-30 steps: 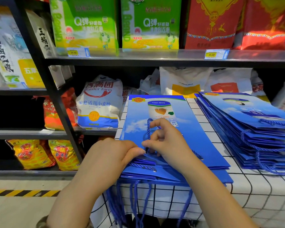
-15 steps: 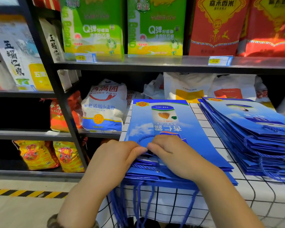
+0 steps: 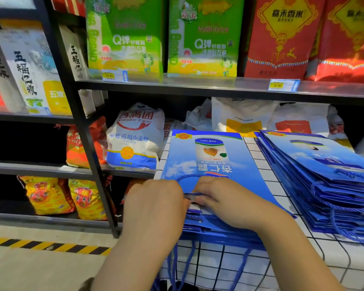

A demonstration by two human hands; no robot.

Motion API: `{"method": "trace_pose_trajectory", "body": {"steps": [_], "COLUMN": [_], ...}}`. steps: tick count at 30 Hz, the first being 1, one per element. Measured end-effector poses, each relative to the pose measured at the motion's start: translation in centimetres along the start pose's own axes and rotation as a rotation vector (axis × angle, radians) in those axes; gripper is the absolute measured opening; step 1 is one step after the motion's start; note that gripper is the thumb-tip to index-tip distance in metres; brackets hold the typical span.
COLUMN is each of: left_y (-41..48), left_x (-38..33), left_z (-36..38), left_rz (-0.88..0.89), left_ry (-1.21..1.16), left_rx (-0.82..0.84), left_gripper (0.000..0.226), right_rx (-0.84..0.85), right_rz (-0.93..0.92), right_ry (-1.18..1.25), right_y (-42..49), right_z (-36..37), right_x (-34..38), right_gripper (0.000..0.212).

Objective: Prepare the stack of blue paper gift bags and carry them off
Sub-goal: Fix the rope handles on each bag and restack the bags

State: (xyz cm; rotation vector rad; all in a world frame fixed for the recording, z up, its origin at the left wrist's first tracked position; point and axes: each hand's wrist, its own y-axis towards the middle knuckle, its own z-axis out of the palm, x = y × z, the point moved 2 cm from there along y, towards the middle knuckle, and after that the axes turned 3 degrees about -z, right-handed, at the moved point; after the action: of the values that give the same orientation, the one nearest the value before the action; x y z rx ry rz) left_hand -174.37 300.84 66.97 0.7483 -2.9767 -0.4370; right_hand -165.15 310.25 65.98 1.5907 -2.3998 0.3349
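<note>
Left hand [image 3: 156, 206] and right hand [image 3: 225, 202] pinching only 1 rope handle [image 3: 187, 177] atop stack of blue paper gift bags [image 3: 208, 160], risking bags sliding off table [image 3: 261, 259].

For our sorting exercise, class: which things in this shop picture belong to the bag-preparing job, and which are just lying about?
In the job: left hand and right hand, both gripping the near stack of blue gift bags; its rope handles.

Lying about: second bag stack, untouched; flour sack; green boxes; red bags.

Left hand [image 3: 156, 204] and right hand [image 3: 225, 203] curled, fingertips meeting, pinching
</note>
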Motion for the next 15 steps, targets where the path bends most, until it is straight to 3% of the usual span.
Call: {"method": "trace_pose_trajectory", "body": {"steps": [3,9,13,15], "left_y": [0.4,0.0,-1.1,-1.0], "left_x": [-1.3,-1.4,-0.8,-0.2], "left_z": [0.2,0.6,0.0,-0.2], "left_rz": [-0.019,0.076,0.142,0.046], "left_ry": [0.088,0.078,-0.102,-0.315], "left_rx": [0.071,0.03,0.019,0.021], "left_gripper": [0.027,0.015,0.013,0.024], "right_rx": [-0.014,-0.157,-0.245,-0.272], "right_rz": [0.023,0.09,0.131,0.129], "right_ry": [0.0,0.13,0.058,0.114], "right_y": [0.0,-0.5,-1.2,-1.5], "right_z": [-0.1,0.4,0.5,0.7], "right_x": [0.2,-0.3,-0.3,-0.3], "right_gripper": [0.029,0.031,0.027,0.024]}}
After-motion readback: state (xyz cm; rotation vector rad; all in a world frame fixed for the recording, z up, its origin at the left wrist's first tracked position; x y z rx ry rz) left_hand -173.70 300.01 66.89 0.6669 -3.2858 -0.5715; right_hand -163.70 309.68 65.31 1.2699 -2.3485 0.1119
